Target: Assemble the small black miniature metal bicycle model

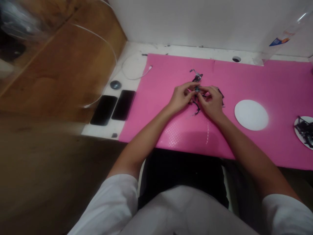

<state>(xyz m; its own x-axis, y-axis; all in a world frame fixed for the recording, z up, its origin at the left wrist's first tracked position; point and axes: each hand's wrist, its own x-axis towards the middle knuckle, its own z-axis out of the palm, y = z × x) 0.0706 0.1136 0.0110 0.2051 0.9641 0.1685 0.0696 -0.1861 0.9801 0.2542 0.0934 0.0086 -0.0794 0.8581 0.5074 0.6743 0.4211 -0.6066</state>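
Observation:
My left hand (pixel 182 96) and my right hand (pixel 212 100) meet over the pink mat (pixel 151 107), fingertips pinched together. Between them is a small dark part (pixel 197 88), held from both sides; its exact kind is too small to make out. Just beyond the fingers lies a thin black and silver piece (pixel 197 77), shaped like a miniature handlebar. A curved black piece (pixel 197 107) rests on the mat below the fingertips. More dark thin pieces (pixel 221 94) show beside my right hand, partly covered by it.
A white round plate or lid (pixel 251 115) lies to the right. Farther right, a white dish (pixel 297 130) holds black parts (pixel 305 130). Two black phones (pixel 113 109), a dark round object (pixel 115 85) and a white cable (pixel 127 78) are at left. A clear plastic bag (pixel 281 39) stands at back right.

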